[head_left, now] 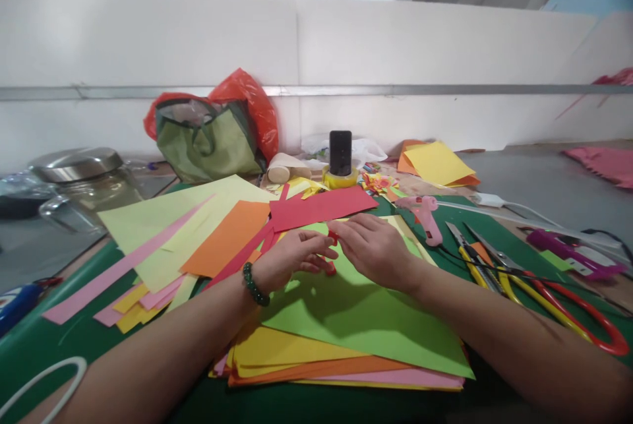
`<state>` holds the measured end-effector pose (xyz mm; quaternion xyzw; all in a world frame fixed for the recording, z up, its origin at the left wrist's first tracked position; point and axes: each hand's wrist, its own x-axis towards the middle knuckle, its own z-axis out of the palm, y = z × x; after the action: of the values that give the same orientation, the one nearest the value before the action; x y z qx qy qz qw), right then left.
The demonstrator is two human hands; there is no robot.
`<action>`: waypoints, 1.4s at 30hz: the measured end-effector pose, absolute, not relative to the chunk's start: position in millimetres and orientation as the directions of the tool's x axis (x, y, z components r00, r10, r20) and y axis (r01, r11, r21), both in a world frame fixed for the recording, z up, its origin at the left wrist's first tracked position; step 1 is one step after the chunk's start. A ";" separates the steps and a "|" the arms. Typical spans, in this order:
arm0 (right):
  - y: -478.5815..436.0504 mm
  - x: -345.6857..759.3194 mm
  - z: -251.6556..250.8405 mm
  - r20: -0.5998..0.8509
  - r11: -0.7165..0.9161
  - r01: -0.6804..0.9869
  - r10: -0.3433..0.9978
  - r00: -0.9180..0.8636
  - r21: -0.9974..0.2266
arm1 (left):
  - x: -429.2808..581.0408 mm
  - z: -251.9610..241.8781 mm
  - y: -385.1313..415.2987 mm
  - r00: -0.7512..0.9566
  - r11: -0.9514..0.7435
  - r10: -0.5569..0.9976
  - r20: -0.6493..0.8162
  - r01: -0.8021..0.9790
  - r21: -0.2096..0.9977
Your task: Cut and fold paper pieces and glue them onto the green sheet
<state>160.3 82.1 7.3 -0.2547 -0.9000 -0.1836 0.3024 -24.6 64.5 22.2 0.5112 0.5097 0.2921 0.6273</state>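
Observation:
Above the green sheet [366, 318], my two hands meet over a small red paper strip [331, 270], part of which is hidden by fingers. My right hand [376, 249] is closed, pinching the strip's upper end between thumb and fingers. From the other side my left hand [301, 256], with a dark green bead bracelet [252, 284] at its wrist, has its fingers lightly bent around the lower part of the strip. Under the green sheet lies a stack of yellow, orange and pink paper [297, 348].
Cut paper strips [143, 305] and an orange sheet [227, 239] lie left; a red sheet [324, 208] lies ahead. At right are a pink glue gun [425, 216], a utility knife [472, 259] and scissors [548, 292]. A phone [340, 152] stands behind; a glass jug [86, 186] is far left.

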 end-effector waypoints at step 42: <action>83.5 152.3 10.4 0.508 0.623 0.329 0.776 -0.373 -0.710 | -25.9 13.2 69.3 0.385 -0.296 0.915 0.121 0.436 0.850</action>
<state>152.3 83.5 10.4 -0.3507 -0.7881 0.2562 0.4362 -25.9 69.3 13.2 0.7404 0.4562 0.3156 0.3796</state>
